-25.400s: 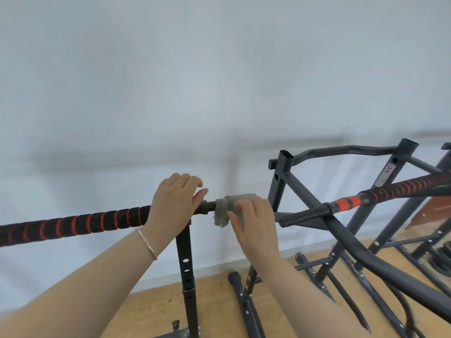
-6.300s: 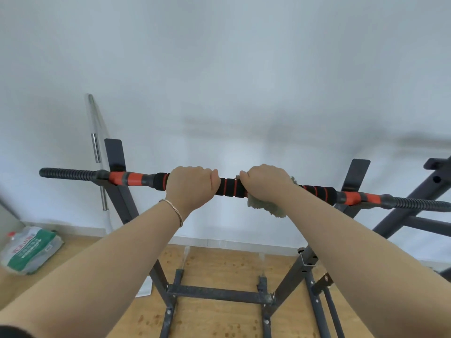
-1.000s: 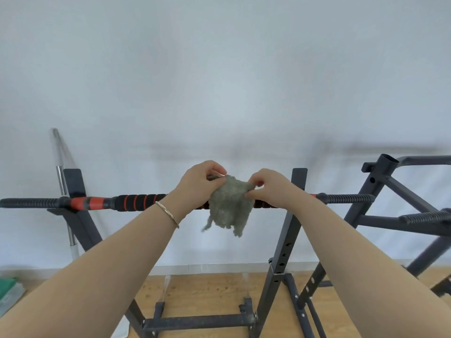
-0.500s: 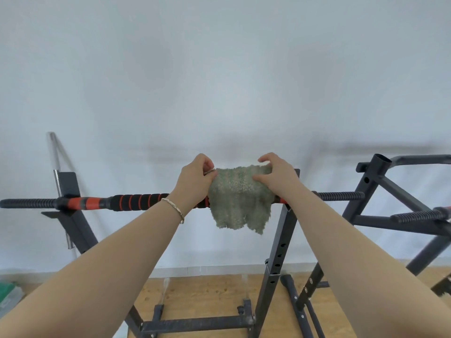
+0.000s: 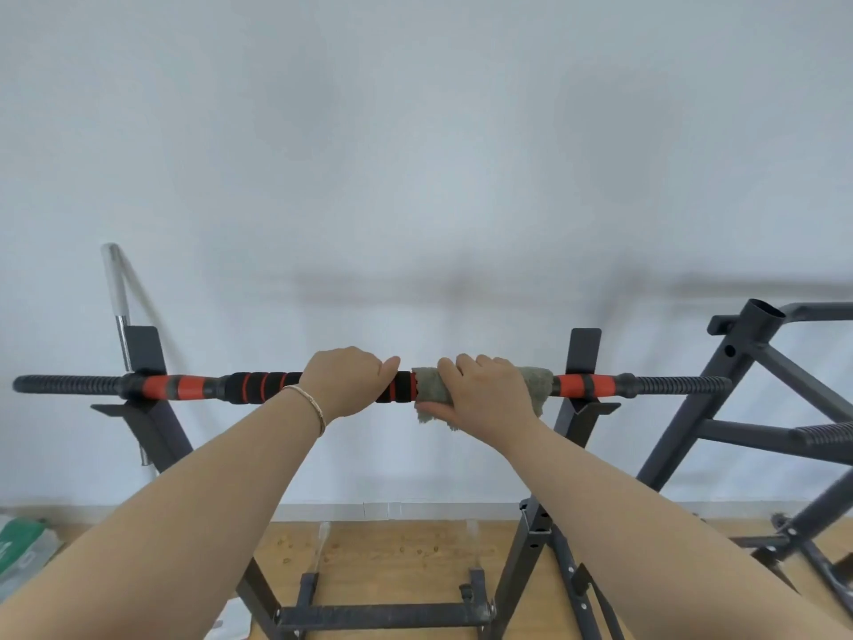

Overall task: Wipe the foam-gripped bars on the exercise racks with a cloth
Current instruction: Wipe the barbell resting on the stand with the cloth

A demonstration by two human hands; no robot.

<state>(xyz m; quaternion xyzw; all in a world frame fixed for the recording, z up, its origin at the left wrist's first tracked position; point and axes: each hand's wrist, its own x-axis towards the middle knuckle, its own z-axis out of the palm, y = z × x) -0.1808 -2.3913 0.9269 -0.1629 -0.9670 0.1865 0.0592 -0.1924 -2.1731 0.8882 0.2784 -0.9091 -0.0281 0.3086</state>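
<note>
Bar (image 5: 267,388) with the black-and-orange foam sits level across the rack (image 5: 579,353), resting in both side hooks. Left hand (image 5: 346,381) is curled bare around the foam, fingers pressed together. Right hand (image 5: 484,392) is just beside it, fingers closed over the grey-green cloth (image 5: 537,385), which wraps the bar. Cloth's right edge nearly meets the orange section by the right hook. Ribbed bar ends poke out free on both sides; another rack (image 5: 757,385) stands close on the right.

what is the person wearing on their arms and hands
Both forearms are bare, with no sleeves in view and no gloves. The left hand has a thin metallic bracelet at the wrist. The right hand shows no jewellery or watch.
</note>
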